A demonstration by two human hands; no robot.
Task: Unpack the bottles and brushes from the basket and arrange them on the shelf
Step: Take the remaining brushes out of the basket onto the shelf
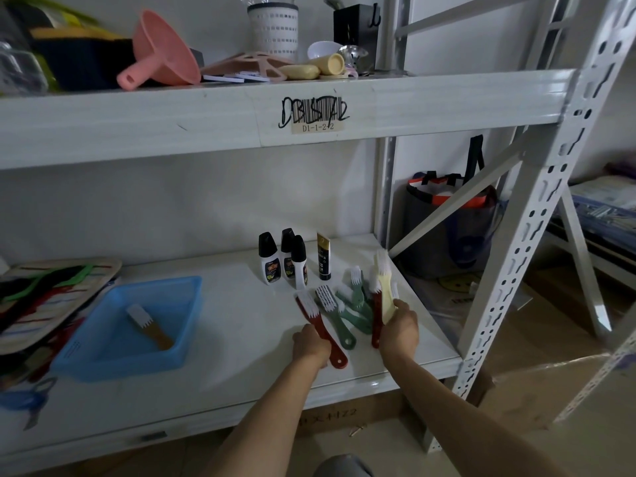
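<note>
1. While both arms reach onto the lower shelf, the right hand is closed around the handle of a cream brush; its long axis runs almost straight away from the person, white bristles at the far end and tilted upward.
2. Just left of it, the left hand rests on the handle of a red brush, fingers curled over it. That brush lies flat, bristle head pointing away and slightly left, looped end toward the shelf's front edge.
3. Between the hands, green brushes and another red one lie in a loose fan, heads mostly pointing to the back.
4. Behind them stand three white bottles with black caps and a dark tube, all upright.
5. Well to the left, the blue basket holds one brown-handled brush, lying diagonally with bristles toward the back left.
</note>
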